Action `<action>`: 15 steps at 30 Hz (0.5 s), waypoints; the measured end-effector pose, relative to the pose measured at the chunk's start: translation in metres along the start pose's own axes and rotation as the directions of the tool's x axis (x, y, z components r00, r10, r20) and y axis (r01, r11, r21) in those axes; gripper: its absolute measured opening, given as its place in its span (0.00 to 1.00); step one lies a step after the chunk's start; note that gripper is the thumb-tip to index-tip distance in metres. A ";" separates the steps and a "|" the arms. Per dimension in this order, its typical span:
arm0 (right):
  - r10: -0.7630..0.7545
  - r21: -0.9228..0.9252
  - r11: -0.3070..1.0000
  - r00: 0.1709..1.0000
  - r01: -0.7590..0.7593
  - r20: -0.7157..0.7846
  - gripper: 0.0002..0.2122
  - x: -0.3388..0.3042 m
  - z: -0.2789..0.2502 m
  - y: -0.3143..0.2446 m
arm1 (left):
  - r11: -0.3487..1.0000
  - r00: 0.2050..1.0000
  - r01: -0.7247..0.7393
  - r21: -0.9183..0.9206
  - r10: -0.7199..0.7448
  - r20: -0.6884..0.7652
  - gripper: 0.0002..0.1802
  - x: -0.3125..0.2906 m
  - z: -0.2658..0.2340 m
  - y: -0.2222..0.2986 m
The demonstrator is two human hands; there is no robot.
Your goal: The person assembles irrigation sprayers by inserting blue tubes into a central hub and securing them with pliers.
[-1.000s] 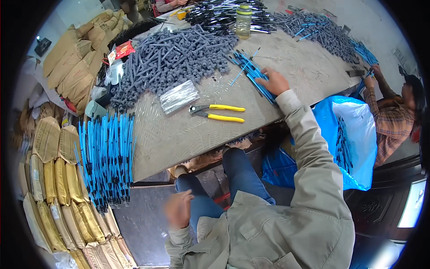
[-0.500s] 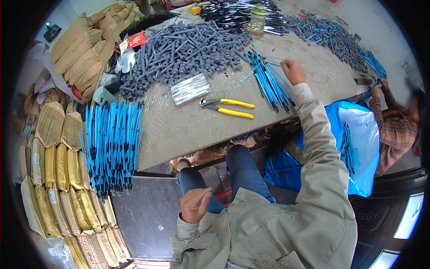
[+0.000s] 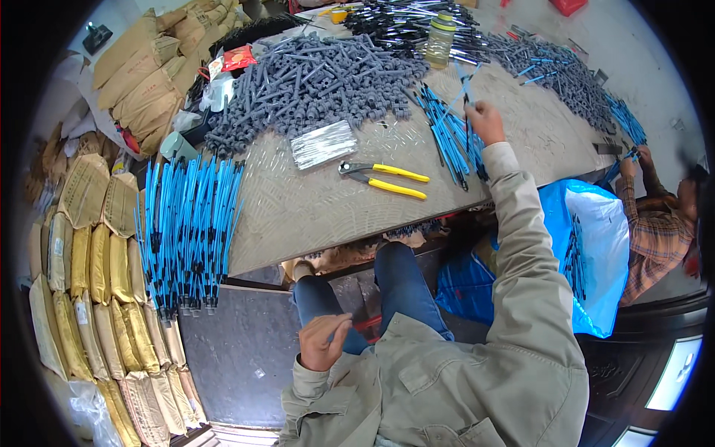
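My right hand (image 3: 485, 119) reaches out over the table (image 3: 313, 208) and grips a thin blue rod (image 3: 463, 86) lifted from the bundle of blue rods (image 3: 447, 138) lying just left of it. My left hand (image 3: 324, 341) hangs low by my knee, fingers loosely curled and apart, holding nothing. Yellow-handled pliers (image 3: 383, 179) lie on the table between the hands. A shiny silver bundle of wire ties (image 3: 322, 144) rests beyond the pliers, in front of a big heap of grey plastic parts (image 3: 313, 82).
A stack of blue rods (image 3: 186, 231) lies on the floor at the left beside rows of tan sacks (image 3: 97, 276). A blue plastic bag (image 3: 588, 246) hangs at the right. Another person in a plaid shirt (image 3: 655, 223) works at the table's right end. A plastic bottle (image 3: 439, 41) stands at the back.
My right hand has lifted off the blue bundle with one rod raised in it. My left hand has stayed low near my knee, its fingers opening slightly.
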State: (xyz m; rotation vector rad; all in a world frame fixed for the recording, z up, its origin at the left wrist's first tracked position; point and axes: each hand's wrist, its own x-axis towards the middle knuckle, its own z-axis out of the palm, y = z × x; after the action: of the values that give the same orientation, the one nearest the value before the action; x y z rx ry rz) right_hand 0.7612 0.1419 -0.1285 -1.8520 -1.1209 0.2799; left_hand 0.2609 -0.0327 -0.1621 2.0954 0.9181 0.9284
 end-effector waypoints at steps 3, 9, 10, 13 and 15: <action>0.004 0.422 0.907 1.000 0.008 -0.028 0.10 -0.031 -0.012 -0.040 | 0.999 0.999 0.044 -0.005 -0.044 0.017 0.06 -0.007 -0.001 0.004; -0.242 0.732 0.628 0.827 -0.265 0.507 0.08 -0.217 0.052 -0.141 | 0.770 0.953 0.233 -0.593 -0.303 -0.019 0.29 0.001 -0.028 -0.030; -0.320 0.706 0.577 0.682 -0.411 0.658 0.07 -0.235 0.060 -0.149 | 0.678 0.960 0.147 -0.721 -0.272 -0.060 0.36 0.031 -0.023 -0.024; -0.387 0.558 0.443 0.412 -0.702 0.825 0.09 -0.331 0.112 -0.156 | 0.501 0.965 0.029 -0.865 -0.239 -0.107 0.39 0.024 -0.029 -0.022; -0.474 0.422 0.264 0.264 -0.868 0.840 0.11 -0.365 0.133 -0.158 | 0.216 0.976 0.125 -0.968 -0.202 0.081 0.31 0.016 -0.038 -0.014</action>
State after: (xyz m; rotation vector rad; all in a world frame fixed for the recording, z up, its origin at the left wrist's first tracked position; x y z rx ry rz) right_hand 0.3865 -0.0432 -0.1667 -0.4022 -0.7913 2.1349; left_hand 0.2342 -0.0017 -0.1475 0.8059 0.3223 1.0456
